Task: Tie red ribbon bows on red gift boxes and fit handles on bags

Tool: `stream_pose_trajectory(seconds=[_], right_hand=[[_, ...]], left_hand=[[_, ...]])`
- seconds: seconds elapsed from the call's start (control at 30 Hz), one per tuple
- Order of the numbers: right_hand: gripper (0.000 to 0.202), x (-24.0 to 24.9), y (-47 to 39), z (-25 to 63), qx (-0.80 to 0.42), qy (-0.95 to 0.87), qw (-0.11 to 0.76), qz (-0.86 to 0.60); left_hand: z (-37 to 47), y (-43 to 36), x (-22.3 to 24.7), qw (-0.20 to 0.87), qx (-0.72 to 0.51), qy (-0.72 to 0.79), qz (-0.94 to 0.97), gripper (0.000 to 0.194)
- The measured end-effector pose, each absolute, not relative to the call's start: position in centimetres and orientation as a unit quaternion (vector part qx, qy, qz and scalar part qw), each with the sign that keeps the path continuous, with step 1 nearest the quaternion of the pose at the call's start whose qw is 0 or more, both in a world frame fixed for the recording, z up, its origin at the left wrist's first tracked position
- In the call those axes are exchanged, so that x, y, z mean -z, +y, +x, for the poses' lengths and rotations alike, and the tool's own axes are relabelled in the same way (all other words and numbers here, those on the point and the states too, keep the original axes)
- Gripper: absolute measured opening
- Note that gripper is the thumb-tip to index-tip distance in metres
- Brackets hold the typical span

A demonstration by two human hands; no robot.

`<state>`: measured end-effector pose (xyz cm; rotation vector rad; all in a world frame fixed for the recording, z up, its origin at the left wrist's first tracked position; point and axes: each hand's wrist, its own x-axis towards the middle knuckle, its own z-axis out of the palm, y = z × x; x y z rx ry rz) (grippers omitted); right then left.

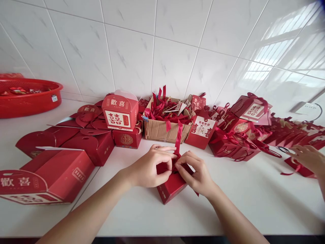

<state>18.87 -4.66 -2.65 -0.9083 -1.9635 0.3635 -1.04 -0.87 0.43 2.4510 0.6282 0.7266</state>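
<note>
In front of me on the white table sits a small red gift box point(172, 187), its top partly hidden under my fingers. A red ribbon point(179, 137) rises from the top of this box, and another end hangs down on the right side. My left hand point(158, 164) pinches the ribbon at the box top, fingers bent and thumb pressed in. Close against it, my right hand point(195, 171) is closed on the ribbon too. The exact spot between the fingertips is covered, so I cannot tell whether a knot is there.
Behind the box stands a cardboard box point(167, 131) full of ribbons and tags. Red gift boxes point(61, 173) crowd the left; ribboned boxes point(236, 147) crowd the right. A red plastic basin point(30, 105) stands far left. Another person's hand point(308, 157) works at the right edge.
</note>
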Motion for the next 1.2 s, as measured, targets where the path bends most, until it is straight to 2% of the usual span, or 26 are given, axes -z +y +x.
stream_pose_trajectory(seconds=[0.2, 0.37, 0.47, 0.53, 0.63, 0.77, 0.97, 1.2], right_hand=[[0.022, 1.7, -4.6, 20.7, -0.157, -0.829, 0.408, -0.348], [0.029, 1.3, -4.5, 21.5, -0.181, -0.82, 0.378, -0.391], [0.03, 1.5, -4.5, 21.4, -0.193, -0.817, 0.39, -0.379], [0.029, 1.7, -4.5, 21.3, -0.192, -0.813, 0.407, -0.37], [0.028, 1.9, -4.5, 21.1, -0.178, -0.805, 0.433, -0.365], [0.024, 1.8, -4.5, 20.8, -0.167, -0.802, 0.455, -0.348], [0.016, 2.0, -4.5, 20.4, -0.196, -0.8, 0.453, -0.341], [0.015, 2.2, -4.6, 20.2, -0.264, -0.78, 0.464, -0.327]], left_hand=[[-1.2, -0.8, -0.5, 0.264, -0.278, 0.233, 0.894, 0.009], [-1.0, -0.5, -0.5, 0.258, -0.319, 0.245, 0.878, 0.027], [-0.8, -0.4, -0.5, 0.249, -0.335, 0.248, 0.874, 0.031], [-0.6, -0.4, -0.2, 0.24, -0.352, 0.276, 0.862, 0.029], [-0.4, -0.2, 0.5, 0.239, -0.37, 0.326, 0.837, 0.013], [-0.4, 0.0, 1.3, 0.286, -0.318, 0.326, 0.843, 0.032], [-0.6, 0.0, 1.0, 0.383, -0.312, 0.293, 0.819, 0.013], [-0.6, -0.3, 0.5, 0.454, -0.306, 0.267, 0.793, 0.025]])
